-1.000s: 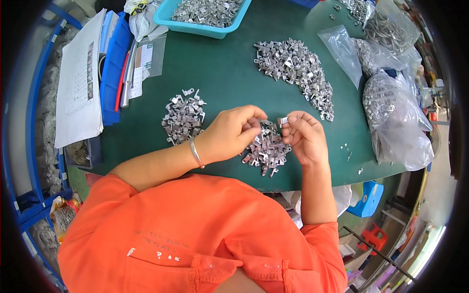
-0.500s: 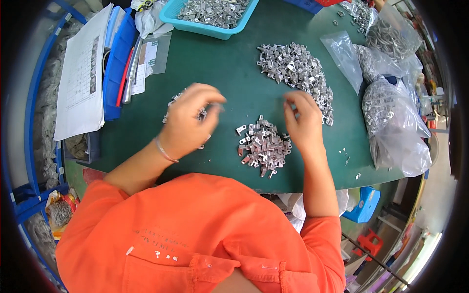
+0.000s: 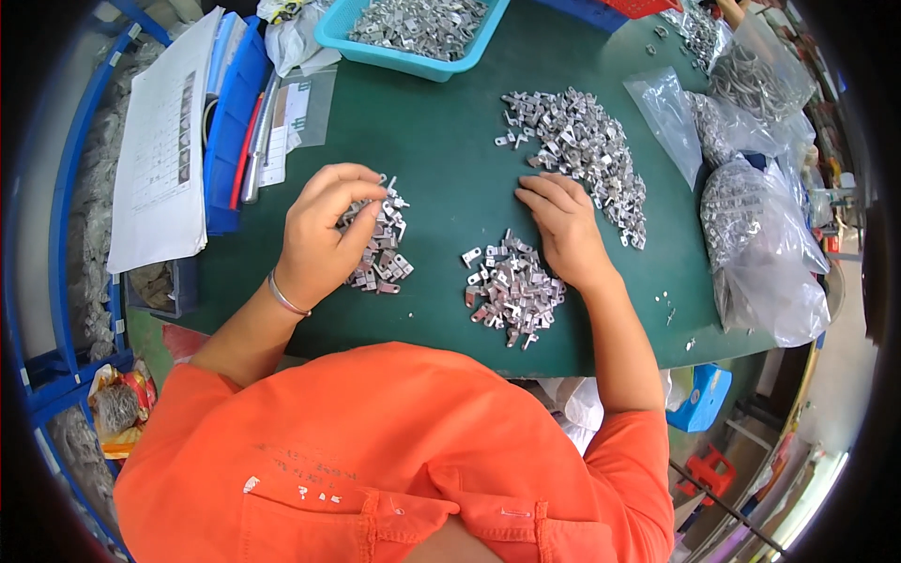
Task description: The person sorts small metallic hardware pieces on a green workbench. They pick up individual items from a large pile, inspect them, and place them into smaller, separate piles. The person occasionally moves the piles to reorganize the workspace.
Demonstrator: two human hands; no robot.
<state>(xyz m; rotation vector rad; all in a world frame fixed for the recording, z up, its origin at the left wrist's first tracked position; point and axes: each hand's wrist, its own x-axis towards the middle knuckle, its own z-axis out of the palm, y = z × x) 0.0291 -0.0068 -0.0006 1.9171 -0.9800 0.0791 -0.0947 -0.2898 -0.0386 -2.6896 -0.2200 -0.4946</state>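
My left hand (image 3: 327, 228) hangs over the near-left pile of small bent metal brackets (image 3: 383, 253), covering part of it. Its fingers curl loosely, with a gap between thumb and forefinger and no piece visible there. My right hand (image 3: 566, 230) lies at the near-left edge of the large bracket pile (image 3: 587, 141). Its fingers are bent and close together, pointing left, and the thumb is hidden; whatever they hold cannot be made out. Between the hands, nearer to me, a third pile of brackets (image 3: 514, 291) lies beside my right wrist.
A turquoise basket (image 3: 399, 62) of metal parts stands at the far edge of the green table (image 3: 422, 122). Papers (image 3: 160, 159) and a blue bin (image 3: 225, 178) are at left. Bags of metal parts (image 3: 760, 225) line the right side, with a flat plastic bag (image 3: 664, 117) beside them.
My left hand has moved left and slightly down, uncovering more of its pile. My right hand has shifted slightly left, its fingers now lower and pointing left. A few brackets lie loose by the large pile's left edge.
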